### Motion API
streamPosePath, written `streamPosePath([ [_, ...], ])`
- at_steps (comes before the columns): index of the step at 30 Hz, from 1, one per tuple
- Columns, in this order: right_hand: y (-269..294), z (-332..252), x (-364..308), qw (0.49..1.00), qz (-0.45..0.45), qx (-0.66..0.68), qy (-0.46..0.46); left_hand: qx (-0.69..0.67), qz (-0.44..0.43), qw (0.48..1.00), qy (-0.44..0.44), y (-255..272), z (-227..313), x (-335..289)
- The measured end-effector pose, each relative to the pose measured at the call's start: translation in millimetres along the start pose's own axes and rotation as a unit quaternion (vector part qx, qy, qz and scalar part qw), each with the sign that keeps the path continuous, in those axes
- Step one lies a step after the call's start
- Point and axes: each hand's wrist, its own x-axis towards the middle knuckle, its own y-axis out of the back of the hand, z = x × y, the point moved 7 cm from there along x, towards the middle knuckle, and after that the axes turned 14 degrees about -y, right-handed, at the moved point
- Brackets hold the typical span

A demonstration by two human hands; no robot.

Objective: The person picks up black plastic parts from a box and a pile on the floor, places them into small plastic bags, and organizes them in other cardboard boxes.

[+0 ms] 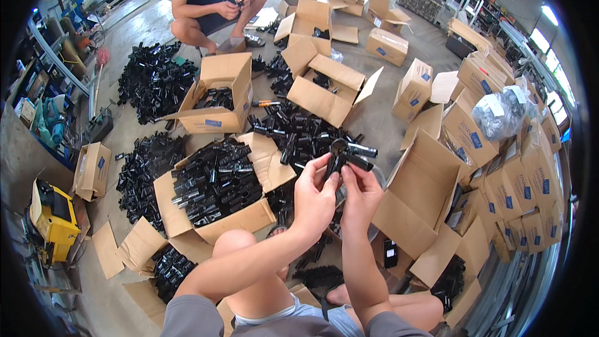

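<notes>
At the left edge of the concrete floor (374, 112) a yellow machine (55, 215) is standing; loose black parts (150, 81) are lying in heaps beside it; toward the middle an open cardboard box (215, 203) is filling with rows of the same black parts, just in front of the person's bare knee. Above that knee the left hand (315, 196) is pinching the lower end of a black hinged clip (345, 157), fingers closed on it; the right hand (360, 195) is gripping the same piece from the other side, thumb pressing up against it. The two halves are looking only partly joined, so steady, square pressure with both thumbs seems wise; a skewed push could jam it. To the right, stacked closed cartons (524, 187) are lining the floor's edge; at its far edge another person (209, 0) is squatting.
</notes>
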Motion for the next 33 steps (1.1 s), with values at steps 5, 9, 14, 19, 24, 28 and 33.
streamPosePath([
  [5,-0.6,2.4,1.1,1.000,0.006,-0.009,-0.011,0.047,-0.017,0.999,-0.001,-1.6,-1.0,0.9],
  [9,1.7,6.7,2.5,1.000,0.010,0.014,-0.001,0.057,-0.021,0.998,0.000,-2.1,-5.2,-0.5],
  [14,3.2,4.7,-2.9,0.999,0.015,0.039,-0.020,0.057,-0.006,0.998,-0.012,-0.4,-3.5,-1.2],
  [19,7.2,4.1,-1.6,0.999,0.021,0.028,-0.004,0.048,-0.011,0.999,-0.001,-2.5,-3.8,-1.9],
  [24,2.0,-3.9,-5.4,1.000,0.020,-0.002,-0.020,0.066,-0.013,0.998,-0.020,2.4,-8.9,-1.0],
  [28,7.7,0.7,-2.5,0.999,0.039,-0.028,0.004,0.058,-0.008,0.998,-0.008,-1.2,-5.1,-2.6],
  [33,4.4,4.7,-2.6,0.999,0.009,0.023,-0.023,0.063,-0.011,0.998,-0.011,2.3,-7.6,-1.7],
])
